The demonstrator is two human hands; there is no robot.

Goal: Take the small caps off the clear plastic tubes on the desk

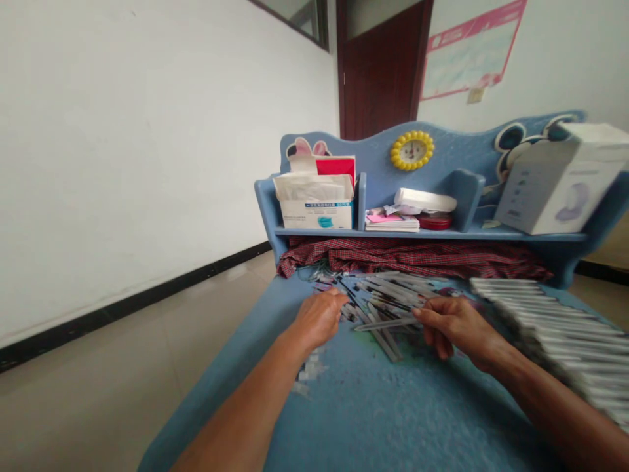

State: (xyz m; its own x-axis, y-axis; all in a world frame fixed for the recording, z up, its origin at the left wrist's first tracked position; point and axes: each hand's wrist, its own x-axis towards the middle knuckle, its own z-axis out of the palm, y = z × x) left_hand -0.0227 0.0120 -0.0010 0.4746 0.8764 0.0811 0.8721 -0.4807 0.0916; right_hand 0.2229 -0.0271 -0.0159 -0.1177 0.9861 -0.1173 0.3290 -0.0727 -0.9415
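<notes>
My right hand (pixel 455 324) pinches one end of a clear pen barrel (pixel 386 324), which points left over the desk. With its fingers closed, my left hand (pixel 322 316) is at the left edge of a pile of small pen parts (pixel 351 309); whatever its fingertips hold is hidden. Loose clear tubes and dark refills (pixel 393 292) lie scattered behind and between both hands. Small whitish translucent pieces (pixel 310 368) lie on the desk beneath my left wrist.
On the blue desk (pixel 373 413), rows of pale, pen-like sticks (pixel 570 334) line the right side. A red checked cloth (pixel 413 257) is bunched under the shelf (pixel 314 232). A mask box (pixel 317 211), papers (pixel 392 223) and a white carton (pixel 555 183) stand above.
</notes>
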